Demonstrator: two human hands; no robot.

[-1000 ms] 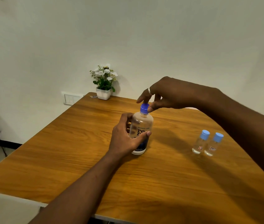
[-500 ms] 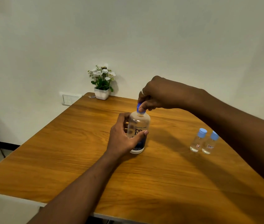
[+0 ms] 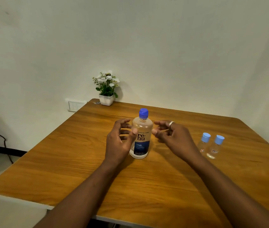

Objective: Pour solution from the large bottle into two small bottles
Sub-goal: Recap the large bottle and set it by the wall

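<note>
The large clear bottle [image 3: 141,137] stands upright mid-table, its dark blue cap [image 3: 143,112] on and a blue label low on its body. My left hand [image 3: 119,142] hovers just left of it, fingers spread, thumb close to the bottle's side. My right hand [image 3: 173,135], wearing a ring, hovers just right of it with fingers apart, holding nothing. Two small clear bottles with light blue caps stand side by side to the right: one [image 3: 204,143] and the other [image 3: 216,146].
The wooden table [image 3: 81,162] ends at a wall behind. A small white pot of white flowers [image 3: 107,89] sits at the back left corner. A wall socket [image 3: 74,105] and a dark cable [image 3: 2,142] lie off the table's left edge.
My right hand has left the blue cap and dropped to the bottle's right side. My left hand has loosened from the bottle's body and opened. The cap stays on.
</note>
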